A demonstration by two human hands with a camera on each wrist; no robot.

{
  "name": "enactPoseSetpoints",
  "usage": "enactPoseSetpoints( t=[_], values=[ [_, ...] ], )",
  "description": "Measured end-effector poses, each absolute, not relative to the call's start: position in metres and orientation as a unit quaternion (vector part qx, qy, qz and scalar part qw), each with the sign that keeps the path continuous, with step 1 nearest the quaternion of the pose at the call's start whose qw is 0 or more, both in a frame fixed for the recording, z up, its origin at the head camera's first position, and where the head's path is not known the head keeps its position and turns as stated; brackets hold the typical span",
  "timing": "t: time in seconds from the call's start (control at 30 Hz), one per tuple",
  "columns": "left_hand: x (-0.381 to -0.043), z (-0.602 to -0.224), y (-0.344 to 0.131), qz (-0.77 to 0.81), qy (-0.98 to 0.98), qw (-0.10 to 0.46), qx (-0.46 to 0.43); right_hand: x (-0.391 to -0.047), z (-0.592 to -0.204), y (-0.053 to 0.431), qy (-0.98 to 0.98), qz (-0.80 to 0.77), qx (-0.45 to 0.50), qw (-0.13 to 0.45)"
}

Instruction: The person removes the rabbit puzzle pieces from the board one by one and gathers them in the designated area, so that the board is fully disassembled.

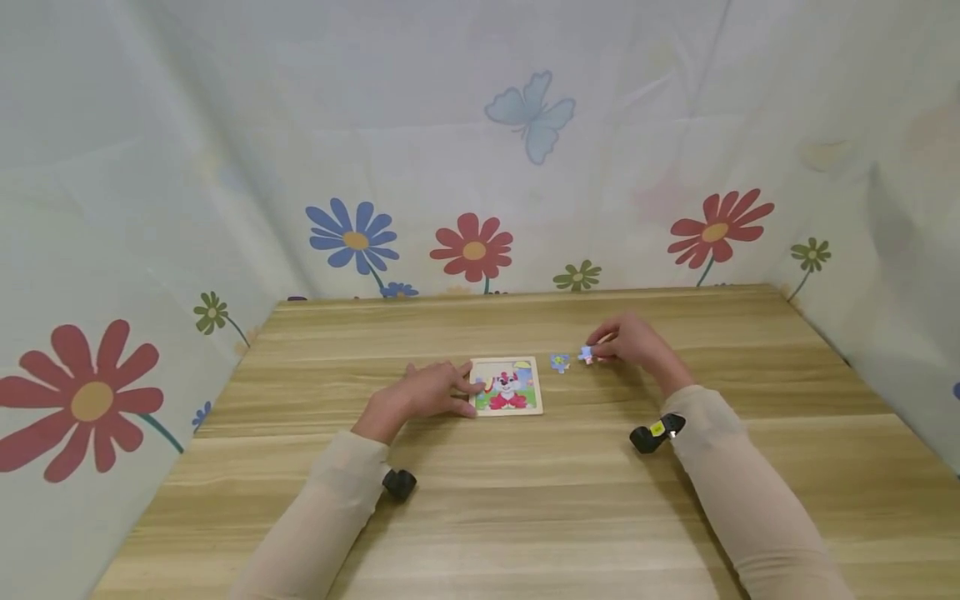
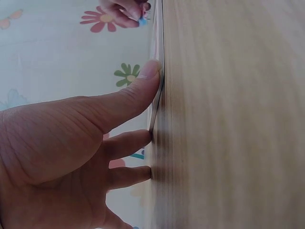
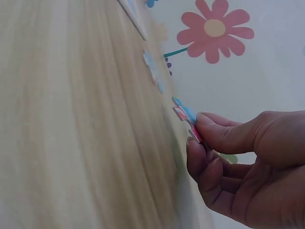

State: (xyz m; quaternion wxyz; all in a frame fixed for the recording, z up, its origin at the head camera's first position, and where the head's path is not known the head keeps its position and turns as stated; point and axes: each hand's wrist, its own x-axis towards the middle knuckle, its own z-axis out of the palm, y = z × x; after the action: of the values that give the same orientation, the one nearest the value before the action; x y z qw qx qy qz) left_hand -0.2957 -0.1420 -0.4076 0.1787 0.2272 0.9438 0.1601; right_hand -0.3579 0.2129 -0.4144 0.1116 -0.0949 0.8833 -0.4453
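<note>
A square wooden puzzle tray (image 1: 539, 398) with a cartoon animal picture lies on the table, its upper part showing bare wood. My left hand (image 1: 431, 390) rests at the tray's left side. In the left wrist view the thumb (image 2: 148, 71) presses on the tray's edge, and the other fingers reach down beside it, spread and fairly straight. My right hand (image 1: 633, 340) pinches a blue and pink jigsaw puzzle piece (image 3: 183, 112) between thumb and fingertips, just above the tabletop. Between the tray and that hand lies another blue puzzle piece (image 1: 559, 362).
The wood-grain table (image 1: 525, 500) reaches back to a white flower-printed cloth (image 1: 420, 167), which also hangs at both sides. Each sleeved wrist carries a small black camera, the left camera (image 1: 400, 484) and the right camera (image 1: 647, 438), low over the table.
</note>
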Motion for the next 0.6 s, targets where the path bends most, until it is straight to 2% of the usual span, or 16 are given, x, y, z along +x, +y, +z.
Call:
enactPoseSetpoints(
  t=[0.13,0.37,0.6],
  values=[
    [-0.295,-0.408,-0.142,0.163,0.943,0.179,0.228,-0.357,-0.420,0.208,0.886,-0.438,-0.106,0.113],
    [-0.295,-0.408,-0.142,0.153,0.945,0.177,0.230,-0.354,-0.421,0.198,0.927,-0.353,-0.105,0.072],
    [-0.296,-0.409,-0.142,0.153,0.946,0.174,0.227,-0.349,-0.417,0.192,0.929,-0.349,-0.094,0.072]
  ],
)
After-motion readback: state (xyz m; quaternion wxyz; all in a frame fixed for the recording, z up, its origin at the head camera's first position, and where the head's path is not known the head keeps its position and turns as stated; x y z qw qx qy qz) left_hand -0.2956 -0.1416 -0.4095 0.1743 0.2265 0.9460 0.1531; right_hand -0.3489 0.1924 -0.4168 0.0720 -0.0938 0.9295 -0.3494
